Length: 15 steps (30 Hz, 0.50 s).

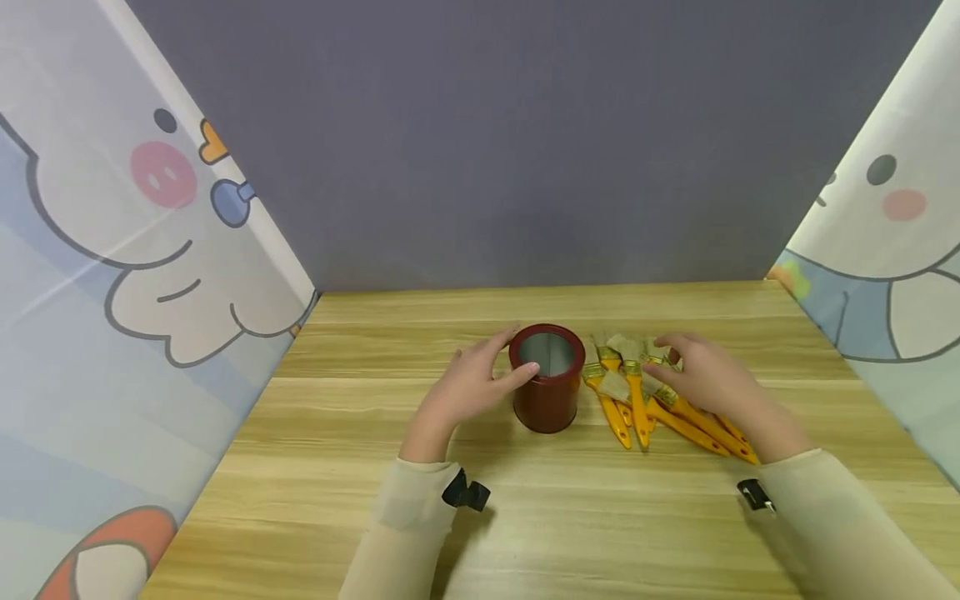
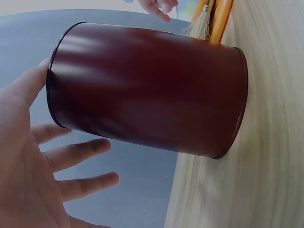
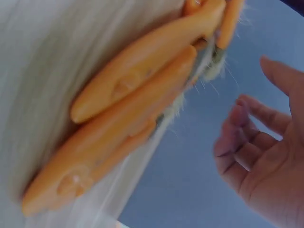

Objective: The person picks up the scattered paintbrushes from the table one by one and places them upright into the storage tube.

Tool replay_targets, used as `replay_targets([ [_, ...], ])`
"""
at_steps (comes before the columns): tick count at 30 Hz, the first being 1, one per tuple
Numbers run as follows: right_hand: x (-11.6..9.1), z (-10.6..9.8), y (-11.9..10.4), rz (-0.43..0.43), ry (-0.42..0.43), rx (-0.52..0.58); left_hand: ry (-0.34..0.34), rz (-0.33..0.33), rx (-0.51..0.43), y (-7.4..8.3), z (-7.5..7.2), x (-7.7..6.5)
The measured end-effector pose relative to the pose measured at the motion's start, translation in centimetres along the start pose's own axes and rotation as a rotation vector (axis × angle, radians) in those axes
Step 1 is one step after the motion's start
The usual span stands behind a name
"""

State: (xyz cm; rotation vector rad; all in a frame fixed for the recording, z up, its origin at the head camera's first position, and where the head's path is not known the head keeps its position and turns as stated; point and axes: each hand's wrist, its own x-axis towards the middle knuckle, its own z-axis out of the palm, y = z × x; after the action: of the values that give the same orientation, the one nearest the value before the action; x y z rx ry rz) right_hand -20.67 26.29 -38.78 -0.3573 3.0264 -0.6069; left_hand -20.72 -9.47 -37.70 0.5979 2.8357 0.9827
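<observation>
A dark red round can [image 1: 546, 407] stands upright on the wooden table, its top uncovered and the grey inside showing. My left hand [image 1: 474, 382] is at its left side, thumb at the near rim and forefinger toward the far rim. In the left wrist view the fingers [image 2: 78, 156] spread out straight beside the can. Right of it lies a loose pile of paintbrushes [image 1: 637, 408] with yellow-orange handles and pale bristles. Over the pile's right part hovers my right hand [image 1: 712, 377], fingers loosely bent and nothing held, apart from the orange handles [image 3: 118, 128] in the right wrist view.
The wood-grain table [image 1: 570, 525] ends at a plain grey wall [image 1: 540, 150] behind. Cloth panels with cartoon animals hang along the left [image 1: 112, 275] and right [image 1: 900, 275] sides. A black strap [image 1: 465, 490] sits at the left sleeve cuff.
</observation>
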Motion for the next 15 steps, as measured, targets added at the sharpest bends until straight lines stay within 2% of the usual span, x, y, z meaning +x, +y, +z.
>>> replay_targets([
  [6, 1.3, 1.2, -0.1, 0.058, 0.005, -0.034, -0.020, 0.045, 0.007, 0.1, 0.3, 0.0],
  [10, 1.9, 1.7, -0.5, 0.103, -0.026, -0.058, -0.036, 0.037, 0.016, 0.3, 0.4, 0.2],
  [15, 2.1, 2.0, -0.7, 0.134, -0.043, -0.032, -0.051, 0.017, 0.019, 0.6, 0.4, 0.4],
])
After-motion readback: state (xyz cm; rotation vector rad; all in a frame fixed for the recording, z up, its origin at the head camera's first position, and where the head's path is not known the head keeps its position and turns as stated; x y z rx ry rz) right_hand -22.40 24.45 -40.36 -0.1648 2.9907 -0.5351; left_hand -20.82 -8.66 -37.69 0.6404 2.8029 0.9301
